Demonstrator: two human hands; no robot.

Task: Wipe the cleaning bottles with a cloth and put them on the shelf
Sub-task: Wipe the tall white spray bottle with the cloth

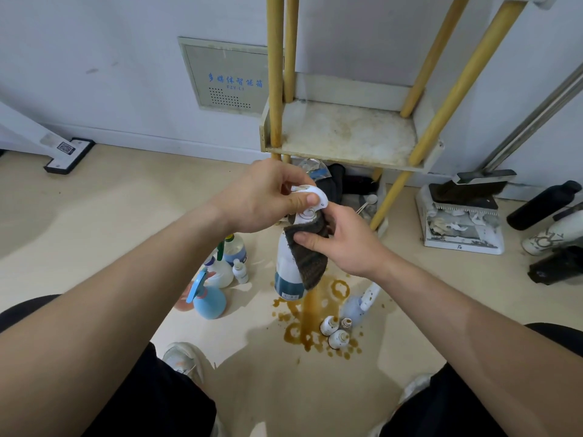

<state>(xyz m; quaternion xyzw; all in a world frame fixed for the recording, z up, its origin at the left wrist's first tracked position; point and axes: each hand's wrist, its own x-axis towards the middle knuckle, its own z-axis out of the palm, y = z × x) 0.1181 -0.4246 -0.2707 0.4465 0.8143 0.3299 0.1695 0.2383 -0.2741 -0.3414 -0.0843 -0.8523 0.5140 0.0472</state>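
The spray bottle (288,269) hangs in the air before the front edge of the shelf (340,134), carried only by our left hand (268,200), whose fingers pinch its white trigger head (310,193). Our right hand (347,244) curls round the dark cloth (310,257) and presses it to the neck. We judge a hard rub could squeeze the trigger or break that pinch, dropping the bottle into the brown spill (312,310) on the floor, among the small bottles (334,332).
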